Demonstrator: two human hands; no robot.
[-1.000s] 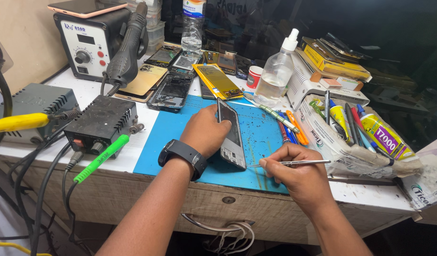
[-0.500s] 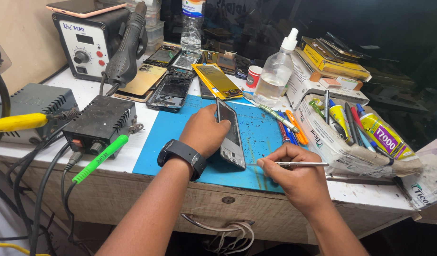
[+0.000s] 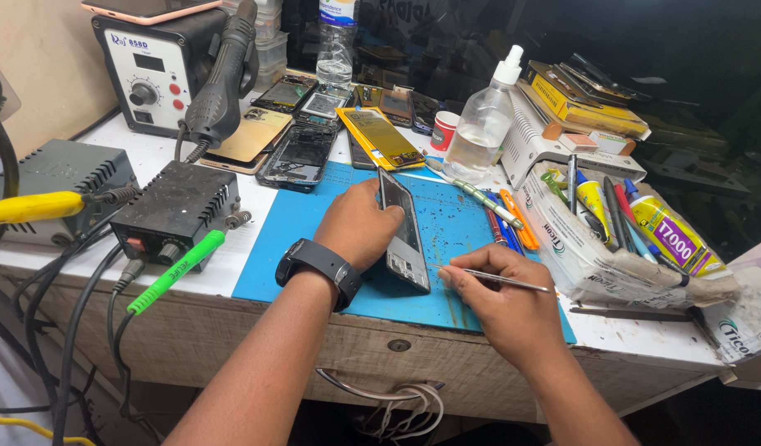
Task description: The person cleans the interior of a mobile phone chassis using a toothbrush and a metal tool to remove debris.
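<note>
My left hand (image 3: 360,223), with a black watch on the wrist, grips an opened phone body (image 3: 403,235) and holds it tilted on its long edge on the blue work mat (image 3: 290,248). My right hand (image 3: 496,301) pinches metal tweezers (image 3: 504,281) just right of the phone's lower end, with the tips pointing toward the phone's lower edge. Both hands rest at the mat's front half.
A hot-air station (image 3: 161,70) and a black power unit (image 3: 178,206) stand at the left with cables. Several dismantled phones (image 3: 298,153) lie behind the mat. A clear squeeze bottle (image 3: 484,128) and a box of pens and glue tubes (image 3: 612,223) sit at the right.
My right hand with the tweezers has shifted slightly left toward the phone's lower edge. The left hand keeps the phone in the same spot.
</note>
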